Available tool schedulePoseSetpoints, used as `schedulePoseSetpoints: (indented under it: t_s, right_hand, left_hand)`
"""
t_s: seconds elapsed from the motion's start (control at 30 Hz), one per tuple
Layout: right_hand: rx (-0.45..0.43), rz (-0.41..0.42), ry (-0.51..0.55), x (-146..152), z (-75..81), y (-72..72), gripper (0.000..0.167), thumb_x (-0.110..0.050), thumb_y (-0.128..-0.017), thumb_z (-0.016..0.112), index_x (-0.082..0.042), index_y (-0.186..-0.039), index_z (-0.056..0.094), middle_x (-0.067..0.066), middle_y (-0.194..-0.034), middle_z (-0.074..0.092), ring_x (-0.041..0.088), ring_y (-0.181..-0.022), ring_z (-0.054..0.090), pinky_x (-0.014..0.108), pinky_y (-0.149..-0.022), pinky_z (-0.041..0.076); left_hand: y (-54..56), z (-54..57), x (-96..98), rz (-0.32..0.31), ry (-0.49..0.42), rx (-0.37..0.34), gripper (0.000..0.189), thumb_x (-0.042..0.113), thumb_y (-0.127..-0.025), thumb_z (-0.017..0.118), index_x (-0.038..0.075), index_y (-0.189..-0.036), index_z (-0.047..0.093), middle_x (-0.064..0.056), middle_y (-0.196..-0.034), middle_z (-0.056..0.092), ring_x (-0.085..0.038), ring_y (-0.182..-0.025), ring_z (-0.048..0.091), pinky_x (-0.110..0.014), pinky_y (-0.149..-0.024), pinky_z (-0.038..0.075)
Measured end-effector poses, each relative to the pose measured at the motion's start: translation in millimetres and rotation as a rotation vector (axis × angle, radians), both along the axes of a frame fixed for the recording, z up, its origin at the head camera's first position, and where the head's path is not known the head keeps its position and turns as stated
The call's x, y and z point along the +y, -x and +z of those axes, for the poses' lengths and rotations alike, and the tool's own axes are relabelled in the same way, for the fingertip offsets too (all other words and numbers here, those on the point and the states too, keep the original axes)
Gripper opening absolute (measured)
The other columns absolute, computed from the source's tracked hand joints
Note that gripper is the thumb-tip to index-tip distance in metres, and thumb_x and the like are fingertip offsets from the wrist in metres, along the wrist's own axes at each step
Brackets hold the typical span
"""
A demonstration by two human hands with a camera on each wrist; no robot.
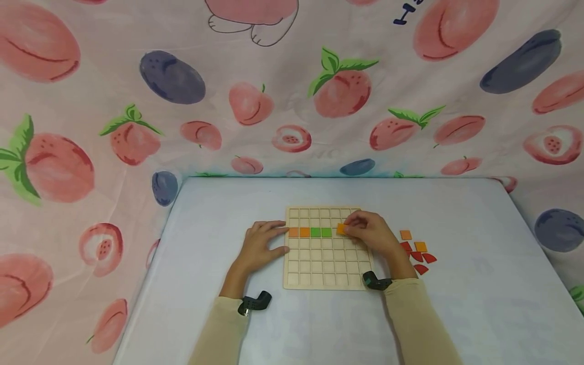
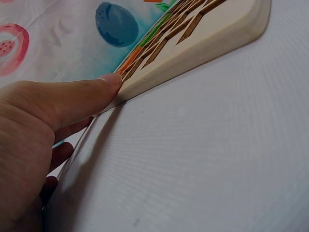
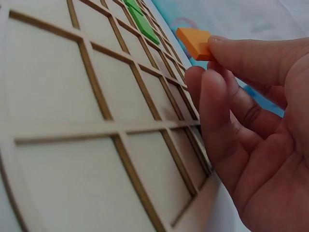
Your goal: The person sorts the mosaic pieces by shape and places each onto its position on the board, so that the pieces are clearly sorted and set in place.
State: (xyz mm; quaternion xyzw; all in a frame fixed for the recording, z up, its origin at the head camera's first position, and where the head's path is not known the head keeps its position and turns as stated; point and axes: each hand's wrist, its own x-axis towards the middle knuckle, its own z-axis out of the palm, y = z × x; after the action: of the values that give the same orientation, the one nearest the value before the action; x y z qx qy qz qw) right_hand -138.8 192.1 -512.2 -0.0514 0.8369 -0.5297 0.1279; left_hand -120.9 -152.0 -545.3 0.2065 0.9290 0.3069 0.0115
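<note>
A square wooden grid board (image 1: 315, 266) lies on the table. In one of its rows, starting at the left edge, sit two orange square tiles (image 1: 299, 232) and two green square tiles (image 1: 321, 232) side by side. My right hand (image 1: 371, 230) pinches a yellow-orange square tile (image 3: 192, 43) between thumb and fingers, held over the board just right of the green tiles. My left hand (image 1: 261, 247) rests at the board's left edge with its fingers extended; in the left wrist view its thumb (image 2: 87, 96) touches that edge.
Right of the board lie loose pieces: an orange square (image 1: 405, 234), a yellow-orange square (image 1: 421, 247) and several red pieces (image 1: 421, 269), partly beside my right forearm. A fruit-patterned cloth (image 1: 292, 101) hangs behind the white table (image 1: 219, 203).
</note>
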Motion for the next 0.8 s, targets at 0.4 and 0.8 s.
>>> schedulePoseSetpoints:
  t_s: [0.4, 0.8]
  right_hand:
    - [-0.002, 0.001, -0.035, -4, -7.9, 4.2, 0.018, -0.019, -0.093, 0.076, -0.007, -0.107, 0.071, 0.010, -0.095, 0.070, 0.019, -0.077, 0.062, 0.029, -0.068, 0.051]
    - [-0.053, 0.013, 0.016, -3, -15.9, 9.1, 0.023, -0.021, -0.093, 0.076, -0.003, -0.108, 0.070, 0.012, -0.087, 0.069, 0.019, -0.065, 0.060, 0.029, -0.057, 0.049]
  left_hand:
    - [-0.7, 2.1, 3.1, 0.002, -0.007, -0.006, 0.054, 0.041, -0.087, 0.078, 0.022, -0.137, 0.067, 0.004, -0.148, 0.058, -0.025, -0.132, 0.047, -0.053, -0.108, 0.035]
    - [0.1, 0.1, 1.0, 0.005, 0.003, 0.000, 0.055, 0.042, -0.087, 0.078, 0.023, -0.137, 0.066, 0.004, -0.148, 0.058, -0.024, -0.132, 0.047, -0.052, -0.108, 0.035]
